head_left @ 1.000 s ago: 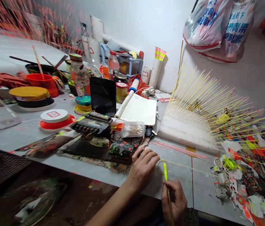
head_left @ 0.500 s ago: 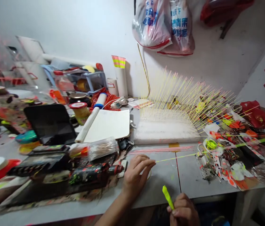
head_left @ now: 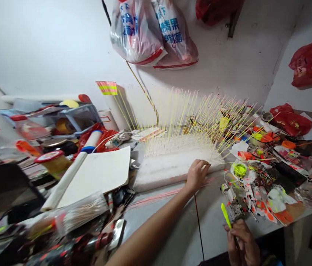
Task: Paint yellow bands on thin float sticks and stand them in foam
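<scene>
The thin stick (head_left: 242, 162) is pinched at one end between the fingertips of the left hand (head_left: 198, 174), in front of the foam block (head_left: 158, 171), and points right over the cluttered end of the table (head_left: 183, 236). The right hand (head_left: 243, 239), lower and nearer the body, grips a brush (head_left: 226, 215) with its yellow tip up, apart from the stick. Many yellow sticks (head_left: 189, 111) with pinkish tops stand fanned out in the block. Pink sticks (head_left: 156, 198) lie along its front edge. A yellow ring (head_left: 240, 170) sits among paint-stained scraps (head_left: 261, 192) to the right. Left of the block lie a notebook (head_left: 100, 173) and, nearer, packed swabs (head_left: 85, 214). White bags (head_left: 139, 33) hang on the wall behind.
</scene>
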`<state>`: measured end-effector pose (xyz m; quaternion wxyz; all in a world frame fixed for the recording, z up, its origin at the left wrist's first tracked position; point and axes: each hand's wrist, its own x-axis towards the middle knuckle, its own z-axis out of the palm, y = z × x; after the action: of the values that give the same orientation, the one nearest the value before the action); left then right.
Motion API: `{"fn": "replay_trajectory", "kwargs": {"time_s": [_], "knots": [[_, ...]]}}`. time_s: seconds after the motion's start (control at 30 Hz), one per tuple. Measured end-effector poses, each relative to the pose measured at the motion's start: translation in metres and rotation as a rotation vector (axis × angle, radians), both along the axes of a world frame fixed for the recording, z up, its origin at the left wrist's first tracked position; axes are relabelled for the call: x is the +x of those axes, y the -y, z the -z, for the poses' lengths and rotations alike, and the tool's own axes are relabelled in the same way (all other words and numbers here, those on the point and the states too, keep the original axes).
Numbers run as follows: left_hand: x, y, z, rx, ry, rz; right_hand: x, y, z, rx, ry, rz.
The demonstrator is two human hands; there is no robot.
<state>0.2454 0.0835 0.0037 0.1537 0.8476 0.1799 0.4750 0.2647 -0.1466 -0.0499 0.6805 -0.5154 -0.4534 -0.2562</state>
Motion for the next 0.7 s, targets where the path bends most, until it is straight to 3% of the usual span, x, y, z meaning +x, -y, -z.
{"fn": "replay_trajectory", "kwargs": {"time_s": [0.1,0.27,0.53,0.7], "knots": [[0.019,-0.006,0.01,-0.013,-0.007,-0.039,0.007,-0.001,0.011,0.006,0.015,0.013],[0.024,-0.01,0.022,-0.036,-0.052,-0.081,0.011,-0.002,0.02,0.006,0.02,0.01],[0.029,-0.01,0.028,-0.068,-0.113,-0.103,-0.002,0.003,0.01,-0.063,-0.102,0.075],[0.034,-0.01,0.027,-0.084,-0.132,-0.116,0.005,0.008,0.007,-0.123,-0.059,0.004]]}}
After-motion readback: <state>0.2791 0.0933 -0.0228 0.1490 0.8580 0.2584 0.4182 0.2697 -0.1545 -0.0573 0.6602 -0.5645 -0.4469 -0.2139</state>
